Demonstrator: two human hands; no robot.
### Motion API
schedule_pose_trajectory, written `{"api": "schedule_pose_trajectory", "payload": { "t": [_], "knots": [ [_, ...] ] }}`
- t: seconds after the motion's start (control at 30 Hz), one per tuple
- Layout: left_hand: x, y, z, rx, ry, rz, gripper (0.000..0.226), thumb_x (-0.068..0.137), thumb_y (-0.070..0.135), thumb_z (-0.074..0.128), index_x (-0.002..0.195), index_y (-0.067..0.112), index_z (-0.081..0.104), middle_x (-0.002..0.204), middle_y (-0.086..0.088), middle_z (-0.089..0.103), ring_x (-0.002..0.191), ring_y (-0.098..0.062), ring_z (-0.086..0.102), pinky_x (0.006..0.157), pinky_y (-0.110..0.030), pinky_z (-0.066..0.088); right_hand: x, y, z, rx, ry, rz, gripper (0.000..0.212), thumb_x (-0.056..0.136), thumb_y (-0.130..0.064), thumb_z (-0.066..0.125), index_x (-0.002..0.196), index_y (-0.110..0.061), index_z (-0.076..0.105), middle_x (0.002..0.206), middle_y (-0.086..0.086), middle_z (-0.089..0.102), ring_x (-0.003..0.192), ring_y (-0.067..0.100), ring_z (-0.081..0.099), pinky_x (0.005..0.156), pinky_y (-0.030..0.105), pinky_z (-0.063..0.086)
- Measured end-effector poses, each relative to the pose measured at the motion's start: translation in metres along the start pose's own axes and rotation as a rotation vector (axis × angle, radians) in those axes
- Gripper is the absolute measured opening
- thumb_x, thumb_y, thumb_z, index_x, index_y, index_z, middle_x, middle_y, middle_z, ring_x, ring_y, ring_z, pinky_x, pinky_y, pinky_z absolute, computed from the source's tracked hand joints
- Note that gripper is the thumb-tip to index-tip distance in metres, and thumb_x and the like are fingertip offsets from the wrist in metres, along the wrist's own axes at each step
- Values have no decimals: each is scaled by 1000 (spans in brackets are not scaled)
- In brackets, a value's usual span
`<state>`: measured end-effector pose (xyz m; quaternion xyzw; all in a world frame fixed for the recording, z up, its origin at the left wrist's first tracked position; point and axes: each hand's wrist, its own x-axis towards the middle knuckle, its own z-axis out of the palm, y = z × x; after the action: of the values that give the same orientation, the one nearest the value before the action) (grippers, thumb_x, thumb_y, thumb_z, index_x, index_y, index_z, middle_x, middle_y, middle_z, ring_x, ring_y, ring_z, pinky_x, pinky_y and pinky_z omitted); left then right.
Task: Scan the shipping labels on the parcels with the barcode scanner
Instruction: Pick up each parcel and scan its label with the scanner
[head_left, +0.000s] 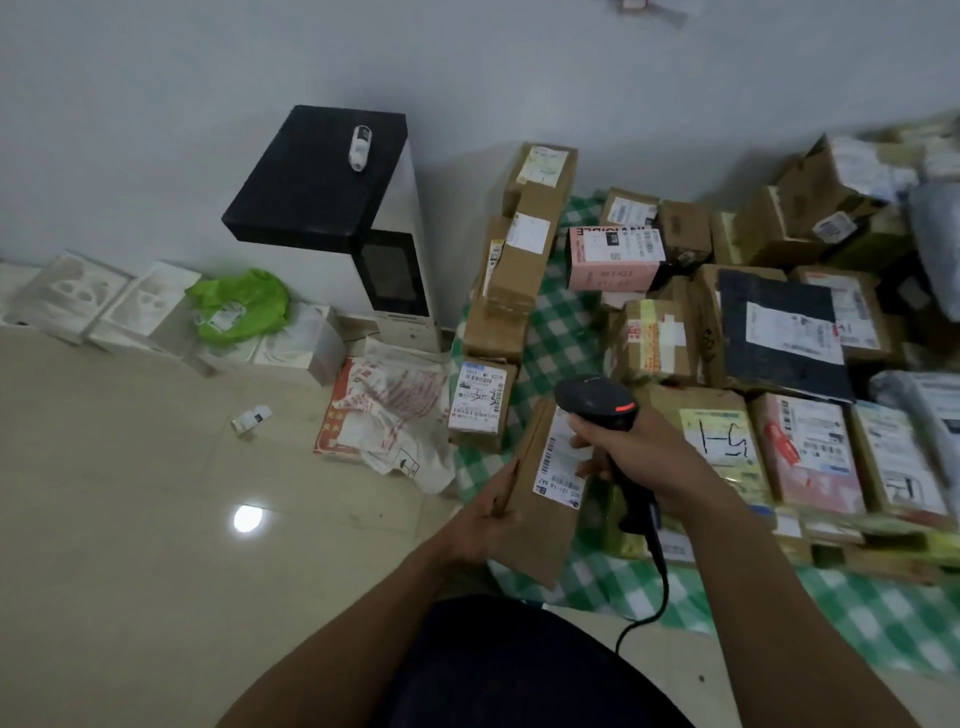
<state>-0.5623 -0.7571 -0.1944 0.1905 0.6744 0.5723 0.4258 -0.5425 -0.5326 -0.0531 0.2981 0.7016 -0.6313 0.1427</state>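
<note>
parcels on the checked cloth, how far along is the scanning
Done: nothing visible marks any parcel as scanned. In hand: the left hand holds a brown box while the right hand grips the scanner by its label. Left: possibly the many labelled parcels on the checked cloth.

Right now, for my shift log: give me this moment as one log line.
step: scanning | left hand: holds cardboard parcel tilted | right hand: grips barcode scanner by its label | other parcels: on checked cloth
</note>
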Motion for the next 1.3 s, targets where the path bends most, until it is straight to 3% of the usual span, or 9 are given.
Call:
{"api": "schedule_pose_trajectory", "payload": {
  "t": [0.1, 0.17, 0.33, 0.53, 0.67, 0.83, 0.97, 1.07, 1.3],
  "knots": [
    [4, -4, 13, -12, 43, -122, 60, 104, -5, 49, 150, 28, 28, 140, 7, 53, 124, -4, 60, 98, -26, 55, -3, 6, -1, -13, 28, 8, 22, 95, -28, 75, 115, -18, 71, 90, 3, 78, 66, 17, 75, 57, 26, 51],
    [5, -9, 20, -20, 110, -237, 62, 104, 0, 53, 148, 37, 31, 132, 15, 56, 120, -2, 60, 89, -18, 55, -5, 10, -3, 5, 40, 12, 23, 95, -27, 75, 117, -19, 71, 93, 5, 79, 71, 20, 76, 57, 26, 51],
    [16, -12, 20, 149, 197, -431, 25, 96, 23, 68, 106, 41, 54, 114, 11, 66, 111, -15, 62, 105, -38, 51, -12, 11, -7, 27, 60, 2, 20, 95, -29, 75, 115, -25, 71, 95, 4, 79, 74, 21, 77, 59, 26, 51],
    [21, -7, 12, 425, 229, -398, 39, 90, 19, 72, 125, 20, 54, 127, -5, 60, 122, -25, 59, 100, -35, 50, -18, 11, -18, 61, 73, -42, 13, 96, -31, 75, 108, -33, 70, 91, -3, 80, 77, 22, 78, 63, 28, 52],
    [37, 17, 13, 592, 321, -233, 42, 93, 39, 68, 127, 22, 52, 125, 5, 51, 115, -18, 58, 93, -35, 51, -21, 12, -33, 121, 140, -56, 22, 94, -32, 76, 115, -31, 70, 93, -2, 80, 80, 25, 79, 70, 36, 53],
    [96, 77, 22, 492, 331, -24, 33, 97, 27, 69, 126, 24, 54, 120, 6, 52, 107, -17, 61, 87, -35, 55, -18, 15, -56, 190, 242, -59, 20, 93, -30, 78, 112, -28, 72, 91, 0, 80, 83, 25, 79, 94, 55, 59],
    [154, 138, 33, 157, 295, -125, 49, 98, 41, 67, 139, 23, 49, 129, 5, 56, 118, -16, 57, 80, -25, 45, -24, 14, -69, 220, 295, -54, 22, 95, -24, 75, 117, -20, 72, 90, 6, 76, 82, 21, 73, 75, 33, 62],
    [182, 165, 38, 74, 282, -170, 57, 99, 43, 65, 147, 20, 45, 132, 7, 55, 119, -17, 56, 90, -30, 44, -25, 21, -77, 197, 318, -30, 16, 94, -30, 77, 109, -30, 72, 94, 6, 79, 88, 25, 77, 80, 44, 60],
    [208, 153, 43, -93, 226, -303, 69, 94, 46, 71, 153, 29, 39, 147, 2, 56, 128, -24, 57, 109, -47, 48, -20, 26, -89, 195, 325, 1, 23, 94, -32, 76, 114, -37, 65, 100, -2, 78, 83, 14, 78, 64, 30, 54]
  ]
}}
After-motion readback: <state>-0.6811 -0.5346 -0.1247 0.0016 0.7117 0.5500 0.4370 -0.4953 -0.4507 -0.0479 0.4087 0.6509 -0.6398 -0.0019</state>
